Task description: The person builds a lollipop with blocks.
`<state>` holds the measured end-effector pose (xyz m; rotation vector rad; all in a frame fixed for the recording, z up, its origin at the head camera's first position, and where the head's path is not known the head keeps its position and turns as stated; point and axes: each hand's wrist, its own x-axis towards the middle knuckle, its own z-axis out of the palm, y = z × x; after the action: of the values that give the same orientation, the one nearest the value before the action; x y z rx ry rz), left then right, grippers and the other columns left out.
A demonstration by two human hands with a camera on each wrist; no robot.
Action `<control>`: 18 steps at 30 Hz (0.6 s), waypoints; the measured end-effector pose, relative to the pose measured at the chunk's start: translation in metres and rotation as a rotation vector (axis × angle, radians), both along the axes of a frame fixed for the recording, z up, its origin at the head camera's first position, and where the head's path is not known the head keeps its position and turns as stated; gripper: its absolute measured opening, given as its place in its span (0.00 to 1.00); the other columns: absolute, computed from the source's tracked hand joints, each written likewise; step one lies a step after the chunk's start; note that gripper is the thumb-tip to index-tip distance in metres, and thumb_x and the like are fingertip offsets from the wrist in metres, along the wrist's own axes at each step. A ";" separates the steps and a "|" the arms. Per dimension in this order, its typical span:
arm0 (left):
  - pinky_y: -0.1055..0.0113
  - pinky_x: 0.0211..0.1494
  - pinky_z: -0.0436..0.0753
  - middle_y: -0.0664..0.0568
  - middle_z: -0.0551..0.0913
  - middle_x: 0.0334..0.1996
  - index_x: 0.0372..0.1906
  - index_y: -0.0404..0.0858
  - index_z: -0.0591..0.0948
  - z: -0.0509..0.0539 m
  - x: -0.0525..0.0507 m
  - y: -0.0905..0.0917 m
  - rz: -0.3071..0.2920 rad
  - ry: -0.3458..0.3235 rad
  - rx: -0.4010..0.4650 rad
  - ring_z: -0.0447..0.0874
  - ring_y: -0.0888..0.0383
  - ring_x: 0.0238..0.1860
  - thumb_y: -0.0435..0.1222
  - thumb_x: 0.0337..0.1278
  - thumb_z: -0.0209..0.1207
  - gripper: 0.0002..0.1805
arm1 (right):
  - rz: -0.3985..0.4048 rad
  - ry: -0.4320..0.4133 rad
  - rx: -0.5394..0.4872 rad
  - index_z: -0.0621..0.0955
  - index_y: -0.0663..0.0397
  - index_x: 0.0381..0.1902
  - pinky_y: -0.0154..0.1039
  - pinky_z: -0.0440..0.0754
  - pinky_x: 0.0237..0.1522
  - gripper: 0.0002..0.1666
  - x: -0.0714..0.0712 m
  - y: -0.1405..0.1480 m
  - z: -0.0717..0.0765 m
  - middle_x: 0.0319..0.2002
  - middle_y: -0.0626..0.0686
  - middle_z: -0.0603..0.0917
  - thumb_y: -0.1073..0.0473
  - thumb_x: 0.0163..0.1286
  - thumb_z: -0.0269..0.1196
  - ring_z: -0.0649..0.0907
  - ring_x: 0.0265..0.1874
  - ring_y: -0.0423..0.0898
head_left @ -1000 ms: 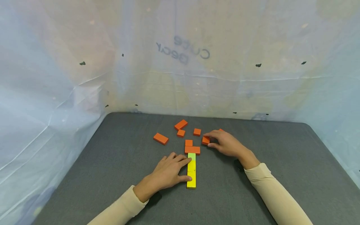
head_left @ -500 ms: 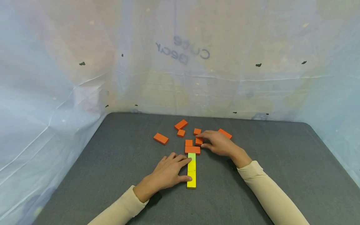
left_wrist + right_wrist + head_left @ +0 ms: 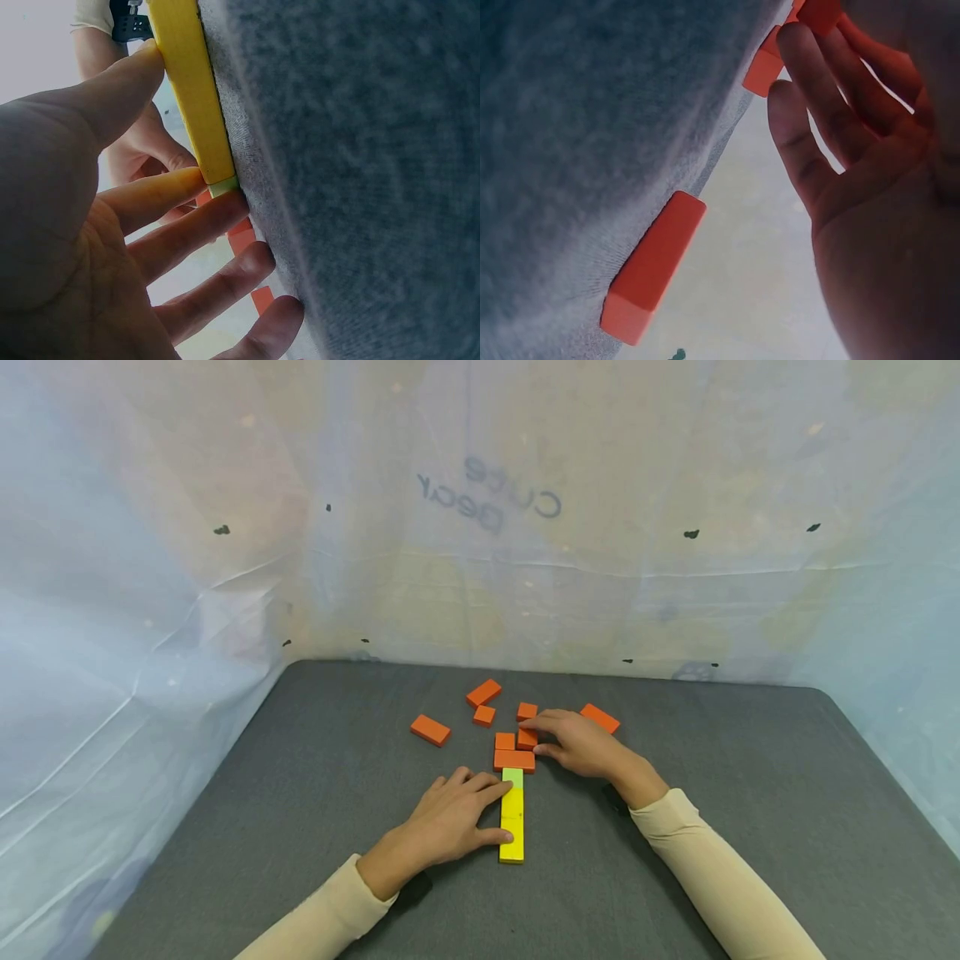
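In the head view my right hand (image 3: 583, 745) pinches a small orange block (image 3: 527, 740) between thumb and fingers. This block stands beside another small orange block (image 3: 505, 741), both just behind a long orange block (image 3: 514, 761). A light green block (image 3: 512, 778) touches the long one's front, and yellow blocks (image 3: 512, 827) continue the line towards me. My left hand (image 3: 450, 822) rests along the line's left side with spread fingers. Its thumb and index fingertip touch the yellow block (image 3: 195, 82) in the left wrist view. The right wrist view cuts off much of the pinched block (image 3: 821, 13).
Behind the line lie loose orange blocks: two long ones (image 3: 431, 730) to the left, a small one (image 3: 484, 716), another small one (image 3: 527, 712) close to my right fingers, and a long one (image 3: 600, 717) to the right. A pale plastic sheet (image 3: 480, 610) surrounds the grey table (image 3: 300, 793).
My right hand has moved left with the small orange block, bringing it beside the other small one behind the long block. The left hand has stayed in place.
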<state>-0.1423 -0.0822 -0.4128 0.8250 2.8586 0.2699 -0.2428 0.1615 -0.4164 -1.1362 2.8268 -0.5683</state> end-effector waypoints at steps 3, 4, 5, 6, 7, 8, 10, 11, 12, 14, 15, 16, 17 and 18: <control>0.53 0.51 0.74 0.60 0.76 0.64 0.72 0.56 0.70 -0.001 0.000 0.000 -0.003 0.004 -0.003 0.72 0.57 0.55 0.65 0.56 0.60 0.40 | 0.003 -0.012 -0.002 0.75 0.48 0.69 0.43 0.79 0.46 0.27 0.001 0.000 0.001 0.53 0.49 0.83 0.53 0.73 0.62 0.80 0.42 0.42; 0.53 0.51 0.74 0.60 0.76 0.64 0.72 0.56 0.70 -0.001 0.000 0.000 -0.004 0.004 -0.002 0.72 0.57 0.55 0.65 0.56 0.60 0.40 | 0.003 -0.016 -0.006 0.75 0.48 0.69 0.44 0.79 0.47 0.27 0.001 0.000 0.001 0.54 0.50 0.83 0.53 0.73 0.62 0.81 0.43 0.43; 0.53 0.51 0.74 0.60 0.76 0.64 0.72 0.56 0.70 -0.001 0.000 0.000 -0.004 0.004 -0.002 0.72 0.57 0.55 0.65 0.56 0.60 0.40 | 0.005 -0.015 -0.007 0.75 0.49 0.69 0.45 0.79 0.49 0.27 0.002 0.000 0.002 0.55 0.50 0.82 0.53 0.73 0.62 0.81 0.45 0.44; 0.53 0.51 0.75 0.60 0.76 0.64 0.72 0.55 0.71 -0.001 0.000 0.000 -0.004 0.004 -0.001 0.72 0.57 0.55 0.65 0.56 0.60 0.40 | 0.007 -0.017 -0.013 0.75 0.49 0.68 0.46 0.80 0.50 0.28 0.002 0.000 0.002 0.56 0.51 0.82 0.53 0.73 0.62 0.82 0.47 0.46; 0.53 0.51 0.75 0.60 0.76 0.64 0.72 0.55 0.71 -0.001 0.000 0.000 -0.005 0.005 0.000 0.72 0.57 0.55 0.65 0.56 0.60 0.40 | 0.008 -0.017 -0.017 0.75 0.49 0.68 0.47 0.80 0.51 0.27 0.002 0.000 0.002 0.56 0.51 0.82 0.53 0.73 0.62 0.82 0.49 0.46; 0.53 0.51 0.75 0.60 0.76 0.64 0.72 0.55 0.71 -0.001 0.000 -0.001 -0.007 0.007 0.001 0.72 0.57 0.55 0.65 0.56 0.60 0.40 | 0.010 -0.019 -0.023 0.75 0.49 0.68 0.48 0.80 0.52 0.27 0.002 0.000 0.002 0.56 0.51 0.82 0.53 0.73 0.62 0.82 0.49 0.47; 0.53 0.51 0.75 0.60 0.76 0.64 0.72 0.55 0.71 -0.001 0.000 -0.001 -0.008 0.009 0.002 0.72 0.57 0.55 0.65 0.56 0.60 0.39 | 0.010 -0.015 -0.026 0.76 0.49 0.68 0.49 0.80 0.53 0.27 0.002 0.001 0.002 0.58 0.52 0.82 0.53 0.73 0.62 0.82 0.52 0.49; 0.53 0.51 0.75 0.60 0.76 0.64 0.72 0.55 0.71 -0.001 0.000 -0.001 -0.008 0.010 0.003 0.72 0.57 0.55 0.65 0.56 0.60 0.39 | 0.009 -0.014 -0.026 0.76 0.49 0.67 0.50 0.80 0.54 0.27 0.002 0.001 0.002 0.58 0.52 0.82 0.53 0.72 0.62 0.82 0.53 0.49; 0.53 0.50 0.75 0.60 0.76 0.64 0.72 0.55 0.71 -0.001 0.000 -0.001 -0.010 0.012 0.003 0.72 0.57 0.55 0.65 0.56 0.60 0.39 | 0.008 -0.015 -0.025 0.76 0.49 0.67 0.50 0.80 0.55 0.27 0.002 0.001 0.001 0.59 0.52 0.82 0.52 0.73 0.62 0.82 0.54 0.50; 0.54 0.50 0.74 0.60 0.76 0.64 0.72 0.55 0.71 -0.001 0.000 -0.001 -0.012 0.016 0.002 0.72 0.57 0.55 0.65 0.56 0.60 0.39 | 0.000 -0.021 -0.021 0.77 0.48 0.67 0.51 0.79 0.57 0.26 0.002 0.001 0.001 0.60 0.52 0.82 0.51 0.73 0.62 0.82 0.57 0.51; 0.55 0.50 0.74 0.60 0.76 0.64 0.72 0.55 0.71 -0.001 0.000 -0.001 -0.012 0.017 0.002 0.72 0.57 0.55 0.65 0.56 0.60 0.39 | -0.006 -0.023 -0.018 0.77 0.47 0.67 0.52 0.79 0.58 0.26 0.002 0.001 0.000 0.61 0.52 0.82 0.51 0.73 0.61 0.81 0.58 0.51; 0.55 0.49 0.74 0.60 0.76 0.64 0.72 0.55 0.71 -0.001 0.000 -0.001 -0.012 0.018 0.002 0.72 0.57 0.55 0.65 0.56 0.60 0.39 | -0.010 -0.028 -0.016 0.77 0.47 0.66 0.52 0.78 0.59 0.25 0.002 0.000 0.000 0.61 0.52 0.81 0.51 0.74 0.61 0.81 0.59 0.51; 0.55 0.49 0.74 0.60 0.76 0.64 0.72 0.55 0.71 -0.001 0.000 -0.001 -0.013 0.019 0.001 0.72 0.57 0.55 0.65 0.56 0.60 0.39 | -0.011 -0.029 -0.013 0.77 0.47 0.66 0.52 0.78 0.60 0.25 0.002 0.000 0.000 0.62 0.52 0.81 0.51 0.74 0.61 0.81 0.60 0.52; 0.55 0.49 0.74 0.60 0.76 0.64 0.71 0.55 0.71 -0.001 0.000 0.000 -0.013 0.019 0.001 0.72 0.57 0.55 0.65 0.56 0.60 0.39 | -0.012 -0.031 -0.012 0.78 0.48 0.66 0.53 0.78 0.60 0.24 0.002 0.000 0.000 0.62 0.52 0.81 0.51 0.74 0.60 0.81 0.60 0.52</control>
<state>-0.1420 -0.0826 -0.4137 0.8498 2.8700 0.2629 -0.2408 0.1619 -0.4167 -1.1032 2.8094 -0.5987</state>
